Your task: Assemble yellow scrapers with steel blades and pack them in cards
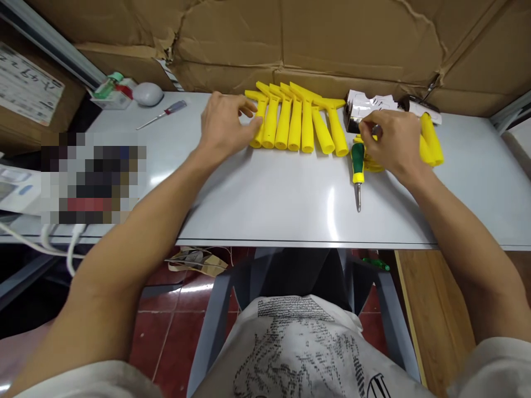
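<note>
Several yellow T-shaped plastic handles (295,124) lie side by side on the light table, their hollow round ends toward me. My left hand (228,122) is at the left end of this row, fingers and thumb apart, the thumb against the leftmost handle (260,113). Over on the right, my right hand (392,138) has its fingers curled in toward the thumb above more yellow pieces (374,165); whatever is between the fingertips is hidden. A green and yellow screwdriver (358,166) lies just left of that hand, tip toward me. Another yellow handle (432,141) rests to its right.
Behind the right hand stands a torn white and dark box (369,103). A clear-handled screwdriver (164,114), a white rounded object (148,94) and a small carton (112,97) lie at the back left. Cardboard (232,41) walls the table's rear. White cables (74,243) hang at left.
</note>
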### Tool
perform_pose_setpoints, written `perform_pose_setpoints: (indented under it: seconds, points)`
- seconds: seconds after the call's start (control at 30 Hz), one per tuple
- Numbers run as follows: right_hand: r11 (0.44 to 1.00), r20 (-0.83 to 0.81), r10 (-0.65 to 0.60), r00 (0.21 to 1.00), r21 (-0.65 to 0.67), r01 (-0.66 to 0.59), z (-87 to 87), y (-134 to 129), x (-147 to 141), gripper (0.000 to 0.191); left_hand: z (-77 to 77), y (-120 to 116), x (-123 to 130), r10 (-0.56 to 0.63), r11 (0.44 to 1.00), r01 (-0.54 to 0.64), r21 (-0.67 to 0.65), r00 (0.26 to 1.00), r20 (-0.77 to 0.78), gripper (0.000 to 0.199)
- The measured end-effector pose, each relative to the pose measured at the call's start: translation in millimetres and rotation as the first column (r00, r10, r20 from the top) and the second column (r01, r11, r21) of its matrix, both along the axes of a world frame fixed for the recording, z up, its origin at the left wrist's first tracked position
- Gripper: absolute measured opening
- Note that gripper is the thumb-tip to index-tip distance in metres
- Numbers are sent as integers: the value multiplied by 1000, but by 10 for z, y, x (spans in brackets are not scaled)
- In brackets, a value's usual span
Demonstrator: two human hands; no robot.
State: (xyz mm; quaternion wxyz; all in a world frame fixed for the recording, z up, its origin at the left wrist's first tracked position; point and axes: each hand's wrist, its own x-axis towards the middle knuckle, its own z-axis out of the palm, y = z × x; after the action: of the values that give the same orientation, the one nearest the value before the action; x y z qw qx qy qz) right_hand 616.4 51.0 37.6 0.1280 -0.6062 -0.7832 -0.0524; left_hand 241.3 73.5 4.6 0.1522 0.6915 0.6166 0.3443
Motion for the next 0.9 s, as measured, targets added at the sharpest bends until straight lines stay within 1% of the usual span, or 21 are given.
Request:
perform_pose_setpoints:
  seconds: [0.1,0.17,0.23,0.27,0.3,0.37,0.47,0.57,0.6,0.67,0.73,0.77,0.83,0.87,0.9]
  points:
    - [996,0,31,1000,-85,-31,68,161,-276,44,-105,0,69,-151,986,156,58,986,-69,71]
    - [985,27,6,1000,-172,-1,89,337,-451,58,-177,10,113,-230,969,240,64,965,-126,86]
    - [965,53,-20,998,-261,33,81,511,-573,74,-232,16,151,-272,959,284,24,938,-214,94]
    - [955,57,-31,998,-293,46,72,581,-607,79,-250,15,168,-286,956,294,-7,922,-261,95]
    - [948,53,-34,998,-315,49,64,633,-625,80,-262,11,183,-295,954,298,-37,908,-299,95]
    - [948,30,-42,999,-315,49,75,679,-620,74,-274,-2,207,-311,950,303,-75,897,-315,95]
    - [962,-25,-13,1000,-272,5,194,639,-579,55,-292,-21,223,-342,940,333,-80,909,-236,101]
    - [974,-62,16,998,-223,-30,389,545,-557,40,-334,-11,220,-366,930,363,-51,918,-150,96]
    - [980,-71,14,997,-198,-27,444,509,-554,40,-351,-1,218,-368,930,367,-35,920,-135,92]
    - [990,-86,12,996,-142,-25,508,424,-547,44,-382,31,215,-374,927,376,-18,917,-139,90]
    - [994,-94,26,995,-99,-36,498,325,-535,45,-404,66,223,-383,923,385,-24,908,-173,91]
    - [995,-87,38,996,-93,-46,469,272,-527,42,-412,82,231,-388,920,390,-28,901,-195,90]
    - [991,-42,76,996,-110,-81,388,171,-510,33,-425,104,256,-393,917,399,-19,890,-232,86]
    - [985,-8,106,994,-135,-106,345,129,-499,31,-431,110,273,-396,914,406,-10,885,-245,83]
    - [977,25,141,990,-167,-135,306,94,-488,38,-438,114,292,-401,910,414,-2,879,-259,80]
